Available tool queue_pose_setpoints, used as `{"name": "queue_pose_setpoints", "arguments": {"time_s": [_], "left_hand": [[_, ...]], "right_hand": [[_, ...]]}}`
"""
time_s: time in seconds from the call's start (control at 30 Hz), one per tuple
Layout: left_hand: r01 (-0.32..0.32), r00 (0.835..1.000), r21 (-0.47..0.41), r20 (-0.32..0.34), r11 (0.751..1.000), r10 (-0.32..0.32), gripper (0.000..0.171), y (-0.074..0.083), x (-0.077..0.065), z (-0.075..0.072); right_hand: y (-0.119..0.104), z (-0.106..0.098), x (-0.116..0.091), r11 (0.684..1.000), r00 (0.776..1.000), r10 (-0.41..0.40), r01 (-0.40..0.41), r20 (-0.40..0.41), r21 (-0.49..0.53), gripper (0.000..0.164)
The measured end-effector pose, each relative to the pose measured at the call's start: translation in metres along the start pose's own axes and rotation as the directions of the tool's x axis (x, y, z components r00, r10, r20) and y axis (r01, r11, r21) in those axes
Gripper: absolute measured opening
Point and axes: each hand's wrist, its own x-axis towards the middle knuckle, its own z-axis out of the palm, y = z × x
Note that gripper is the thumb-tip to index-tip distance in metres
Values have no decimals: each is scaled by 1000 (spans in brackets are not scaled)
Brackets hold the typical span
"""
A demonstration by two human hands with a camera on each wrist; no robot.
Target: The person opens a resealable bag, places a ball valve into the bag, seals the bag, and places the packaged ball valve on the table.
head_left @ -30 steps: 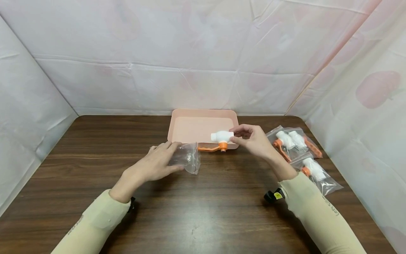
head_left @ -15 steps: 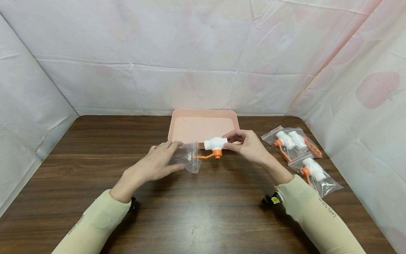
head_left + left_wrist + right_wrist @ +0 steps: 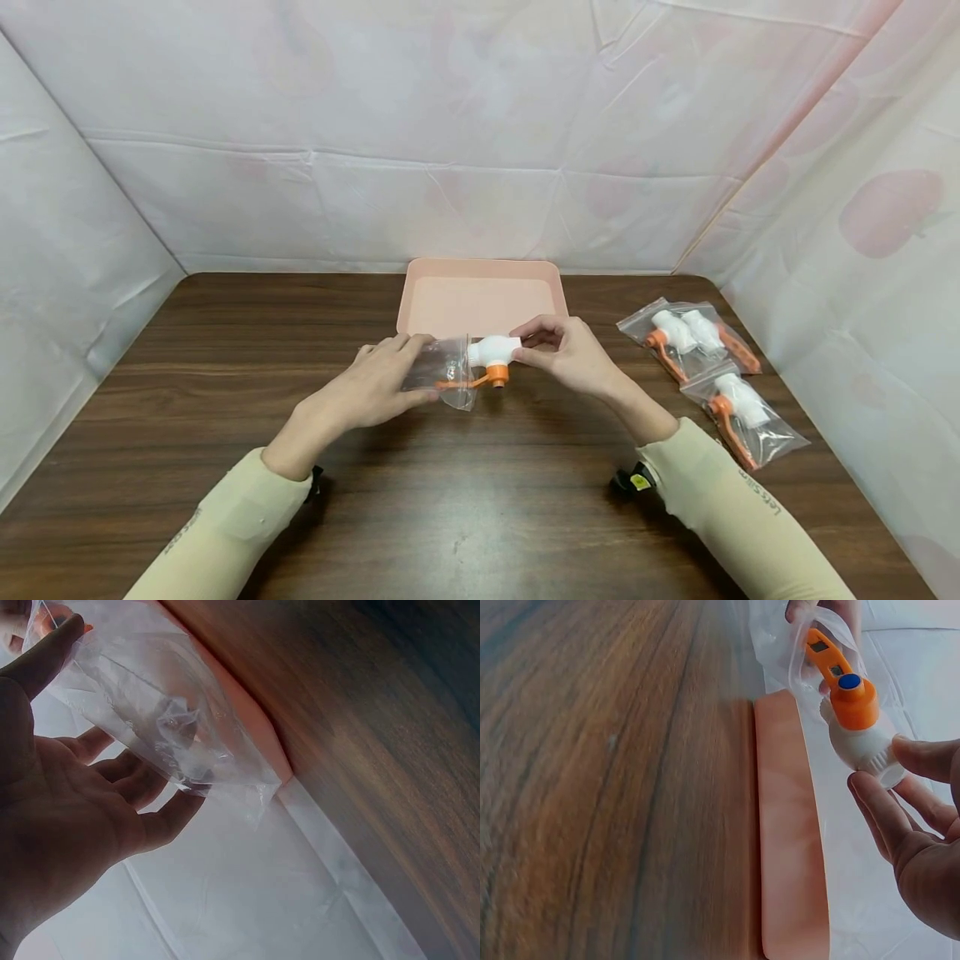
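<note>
In the head view my left hand [image 3: 367, 385] grips a clear zip bag [image 3: 455, 398] between thumb and fingers, its mouth facing right. The left wrist view shows the thumb on the near side of the bag [image 3: 184, 724] and the fingertips behind it. My right hand [image 3: 566, 354] pinches the right end of a white plastic ball valve [image 3: 495, 350] with an orange lever. The lever [image 3: 829, 656] points into the bag's mouth. The white body's left end is right at the opening, with most of the body outside.
Behind the hands a pink tray [image 3: 480, 304] stands at the table's back edge. Several similar valves lie in clear bags on the right: a bagged group [image 3: 693, 337] and one bagged valve [image 3: 742, 404] nearer. White fabric walls [image 3: 480, 208] border the brown table [image 3: 465, 500].
My right hand has moved left and nearer with the ball valve, from in front of the tray to the bag's mouth. The lever has gone into the bag. My left hand has barely moved.
</note>
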Motion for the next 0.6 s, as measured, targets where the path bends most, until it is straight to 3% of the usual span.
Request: {"name": "queue_pose_setpoints", "arguments": {"time_s": [0.6], "left_hand": [[-17,1000,-13,6,1000,17,69,5,4,0]], "right_hand": [[-3,13,2,999,1000,-11,11,-15,45,20]]}}
